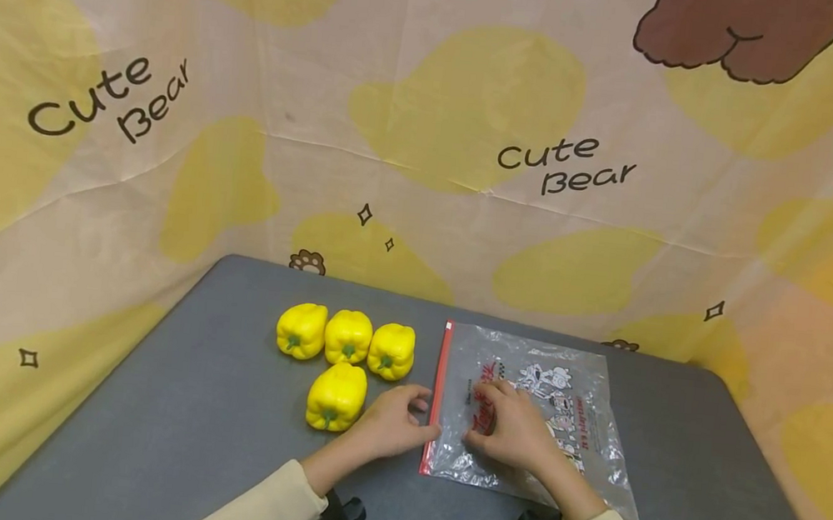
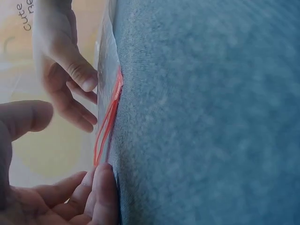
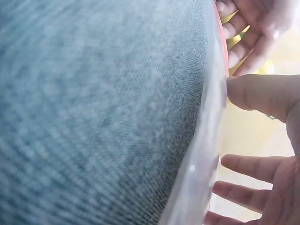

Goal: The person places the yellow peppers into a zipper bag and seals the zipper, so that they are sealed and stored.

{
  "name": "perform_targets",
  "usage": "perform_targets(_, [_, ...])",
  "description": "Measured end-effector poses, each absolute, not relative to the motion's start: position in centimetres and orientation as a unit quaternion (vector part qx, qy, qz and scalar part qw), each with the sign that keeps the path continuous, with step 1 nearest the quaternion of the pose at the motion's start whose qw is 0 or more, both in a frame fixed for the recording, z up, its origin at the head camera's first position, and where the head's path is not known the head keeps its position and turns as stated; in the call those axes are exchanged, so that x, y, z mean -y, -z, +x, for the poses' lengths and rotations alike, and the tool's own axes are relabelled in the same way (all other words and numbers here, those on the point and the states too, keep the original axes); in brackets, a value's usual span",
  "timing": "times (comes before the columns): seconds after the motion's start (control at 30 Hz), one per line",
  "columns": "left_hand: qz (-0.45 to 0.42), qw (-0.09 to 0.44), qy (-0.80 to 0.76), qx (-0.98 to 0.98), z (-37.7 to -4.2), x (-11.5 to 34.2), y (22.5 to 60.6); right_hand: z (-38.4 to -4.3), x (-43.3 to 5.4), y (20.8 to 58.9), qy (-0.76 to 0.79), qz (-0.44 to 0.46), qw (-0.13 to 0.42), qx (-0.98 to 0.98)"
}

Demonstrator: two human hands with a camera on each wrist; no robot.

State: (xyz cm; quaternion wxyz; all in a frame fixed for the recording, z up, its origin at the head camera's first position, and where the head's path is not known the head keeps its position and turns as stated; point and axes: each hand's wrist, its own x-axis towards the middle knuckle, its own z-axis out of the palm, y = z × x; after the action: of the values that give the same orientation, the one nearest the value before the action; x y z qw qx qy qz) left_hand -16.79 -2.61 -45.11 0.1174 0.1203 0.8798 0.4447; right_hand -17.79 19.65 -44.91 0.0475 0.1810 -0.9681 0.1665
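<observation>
Cream sleeves (image 1: 265, 505); left hand (image 1: 397, 421), right hand (image 1: 518, 430), thumbs apart from fingers, touching zipper bag (image 1: 588, 394); yellow bell peppers (image 1: 347, 337) alongside

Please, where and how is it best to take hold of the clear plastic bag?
Probably by the upper strip of its red edge, pinched by the left hand from the person's left. The clear plastic bag lies flat with that edge facing this hand, and in the left wrist view its red strips stand slightly apart, so a finger could likely slip between.
</observation>
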Motion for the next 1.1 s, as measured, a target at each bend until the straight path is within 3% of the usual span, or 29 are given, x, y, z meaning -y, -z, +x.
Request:
perform_targets(0.57, [0.125,0.136,-0.429,-0.884,-17.56,2.42,45.57,-18.07,-19.39,45.24,-0.143,0.175,0.029,0.974])
perform_targets(1.1, [0.139,0.105,-0.439,-0.882,-17.07,2.03,45.5,-18.07,-19.13,45.06,-0.152,0.167,0.039,0.973])
